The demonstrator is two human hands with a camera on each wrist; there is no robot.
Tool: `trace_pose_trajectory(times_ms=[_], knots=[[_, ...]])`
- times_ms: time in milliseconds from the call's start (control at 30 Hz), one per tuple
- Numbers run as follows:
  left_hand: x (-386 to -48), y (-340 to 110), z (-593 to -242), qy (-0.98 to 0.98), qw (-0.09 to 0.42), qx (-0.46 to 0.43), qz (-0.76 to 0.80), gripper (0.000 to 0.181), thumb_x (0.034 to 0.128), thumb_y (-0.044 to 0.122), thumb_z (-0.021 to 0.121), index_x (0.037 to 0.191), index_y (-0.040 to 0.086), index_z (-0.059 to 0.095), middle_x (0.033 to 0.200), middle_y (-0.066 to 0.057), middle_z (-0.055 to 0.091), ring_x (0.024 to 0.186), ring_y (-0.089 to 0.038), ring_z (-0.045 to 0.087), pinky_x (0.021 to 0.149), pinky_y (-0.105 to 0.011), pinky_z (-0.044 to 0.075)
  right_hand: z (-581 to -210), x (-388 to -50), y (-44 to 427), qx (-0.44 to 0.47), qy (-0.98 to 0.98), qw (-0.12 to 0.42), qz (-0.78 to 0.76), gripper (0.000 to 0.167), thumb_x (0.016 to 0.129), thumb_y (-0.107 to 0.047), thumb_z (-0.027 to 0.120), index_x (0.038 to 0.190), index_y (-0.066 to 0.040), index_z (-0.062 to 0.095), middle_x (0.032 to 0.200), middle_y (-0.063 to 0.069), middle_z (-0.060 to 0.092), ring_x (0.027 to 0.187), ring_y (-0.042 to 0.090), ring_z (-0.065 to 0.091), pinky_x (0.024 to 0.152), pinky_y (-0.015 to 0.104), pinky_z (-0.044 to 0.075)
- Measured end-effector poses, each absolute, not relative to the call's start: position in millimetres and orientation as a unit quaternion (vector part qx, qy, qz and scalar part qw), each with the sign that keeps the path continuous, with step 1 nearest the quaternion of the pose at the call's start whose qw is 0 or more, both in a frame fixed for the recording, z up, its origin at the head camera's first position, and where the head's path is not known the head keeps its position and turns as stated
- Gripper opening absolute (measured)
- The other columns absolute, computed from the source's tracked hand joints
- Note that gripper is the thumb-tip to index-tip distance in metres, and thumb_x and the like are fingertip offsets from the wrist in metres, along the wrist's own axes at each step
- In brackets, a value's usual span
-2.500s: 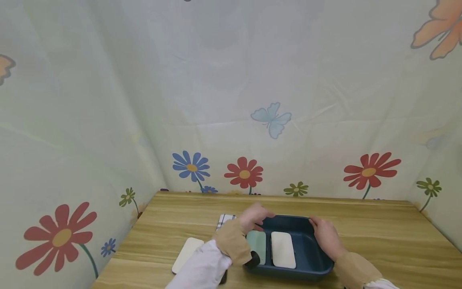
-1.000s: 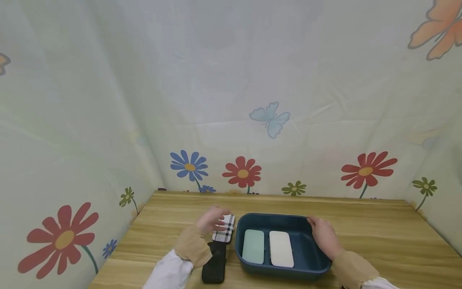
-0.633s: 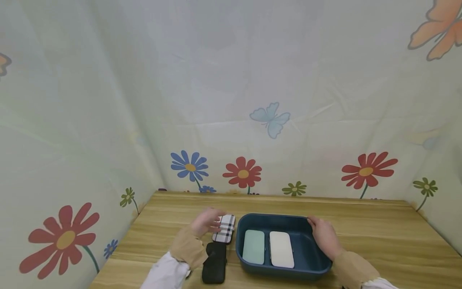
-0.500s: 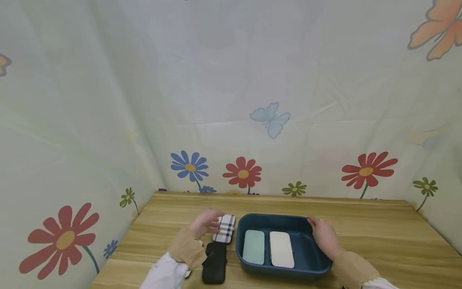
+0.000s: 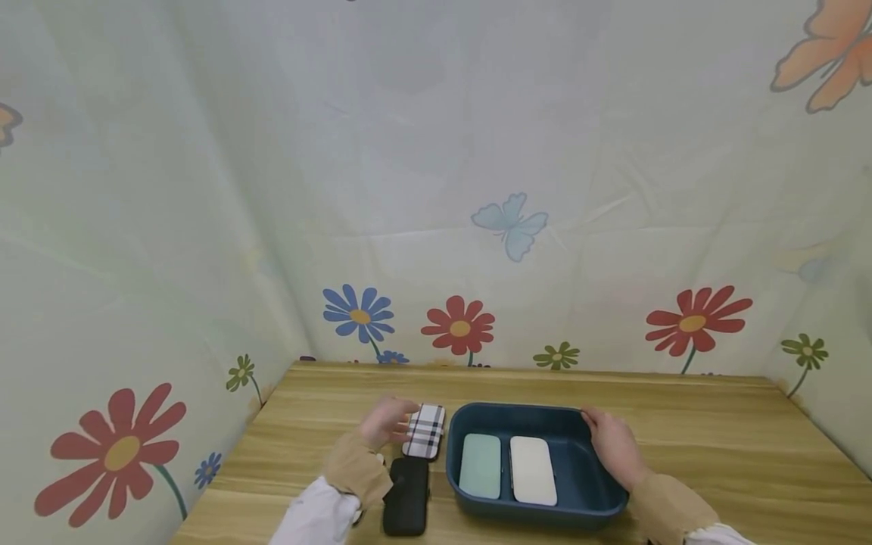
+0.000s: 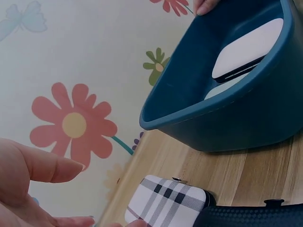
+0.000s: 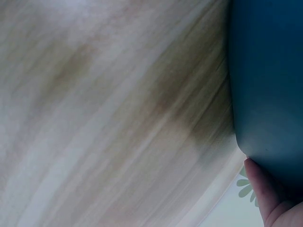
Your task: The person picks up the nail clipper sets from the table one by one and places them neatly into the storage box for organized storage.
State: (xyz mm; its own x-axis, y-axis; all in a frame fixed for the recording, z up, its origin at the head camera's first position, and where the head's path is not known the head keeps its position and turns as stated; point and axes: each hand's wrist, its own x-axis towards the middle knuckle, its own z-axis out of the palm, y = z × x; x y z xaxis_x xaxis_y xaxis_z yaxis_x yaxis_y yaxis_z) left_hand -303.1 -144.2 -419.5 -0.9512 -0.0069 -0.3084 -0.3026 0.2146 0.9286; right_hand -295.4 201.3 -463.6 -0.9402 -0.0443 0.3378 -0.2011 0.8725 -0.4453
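My right hand [image 5: 615,446] grips the far right corner of the rim of a dark blue plastic tub [image 5: 593,473]; the right wrist view shows the thumb [image 7: 260,187] against its outer wall. Inside the tub, a mint green flat case [image 5: 480,466] lies left of a white flat case [image 5: 533,471]. My left hand [image 5: 388,421] hovers with loosely bent, parted fingers at the left edge of a plaid flat case [image 5: 425,431], thumb and fingers apart in the left wrist view. Whether a fingertip touches the plaid case, I cannot tell.
A black flat case [image 5: 406,497] lies just nearer than the plaid one, left of the tub. Pale slivers of another object show under my left cuff. The wooden table [image 5: 736,446] meets a flower-printed curtain [image 5: 409,151] at the back and sides.
My left hand has moved left, from above the mint case in the tub to beside the plaid case, where it has barely shifted lately. The right hand keeps its place on the rim.
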Motion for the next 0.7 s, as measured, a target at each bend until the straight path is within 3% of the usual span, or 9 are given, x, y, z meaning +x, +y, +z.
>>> trace_pose_trajectory(times_ms=[100,167,233,300,433,700], knots=[[-312,-141,-429,0.783,0.103,-0.106,0.604,0.059,0.0820,0.015,0.055,0.129,-0.008,0.029,0.120,-0.035,0.039,0.100,-0.040,0.049,0.078,-0.041,0.049,-465,-296,202,0.061,-0.956,0.157,0.241,0.017,0.086,-0.002,0.051,0.095,0.007,0.062,0.086,0.021,0.065,0.077,0.030,0.062,0.069,0.044,0.049],[-325,-145,-446,0.784,0.095,-0.088,0.608,0.061,0.0794,0.019,0.060,0.127,-0.007,0.032,0.111,-0.030,0.045,0.084,-0.031,0.054,0.068,-0.035,0.051,-466,-296,203,0.059,-0.956,0.155,0.243,0.017,0.086,-0.002,0.051,0.095,0.007,0.062,0.086,0.020,0.065,0.076,0.030,0.062,0.069,0.044,0.049],[-328,-143,-448,0.789,0.086,-0.089,0.602,0.057,0.0794,0.018,0.059,0.124,-0.007,0.034,0.097,-0.022,0.047,0.066,-0.020,0.050,0.060,-0.030,0.049,-466,-296,203,0.057,-0.956,0.154,0.243,0.017,0.086,-0.003,0.051,0.095,0.006,0.062,0.086,0.020,0.065,0.076,0.030,0.062,0.069,0.044,0.049],[-326,-142,-444,0.791,0.077,-0.087,0.601,0.047,0.0796,0.015,0.058,0.116,-0.008,0.039,0.087,-0.013,0.042,0.059,-0.014,0.041,0.055,-0.025,0.046,-466,-297,203,0.056,-0.956,0.151,0.244,0.017,0.087,-0.003,0.051,0.095,0.006,0.062,0.086,0.020,0.065,0.076,0.029,0.062,0.069,0.044,0.049],[-312,-134,-425,0.802,0.063,-0.109,0.584,0.027,0.0804,0.007,0.052,0.103,-0.007,0.044,0.080,-0.006,0.037,0.060,-0.012,0.036,0.057,-0.025,0.045,-465,-298,202,0.054,-0.957,0.149,0.243,0.017,0.087,-0.004,0.050,0.095,0.006,0.062,0.085,0.020,0.065,0.075,0.029,0.062,0.067,0.043,0.049],[-318,-134,-431,0.810,0.047,-0.103,0.575,0.031,0.0793,0.003,0.050,0.106,-0.012,0.043,0.074,-0.005,0.036,0.044,-0.005,0.025,0.044,-0.019,0.032,-465,-297,203,0.061,-0.955,0.165,0.238,0.017,0.087,-0.003,0.051,0.094,0.007,0.062,0.084,0.020,0.066,0.074,0.029,0.063,0.066,0.042,0.049]])
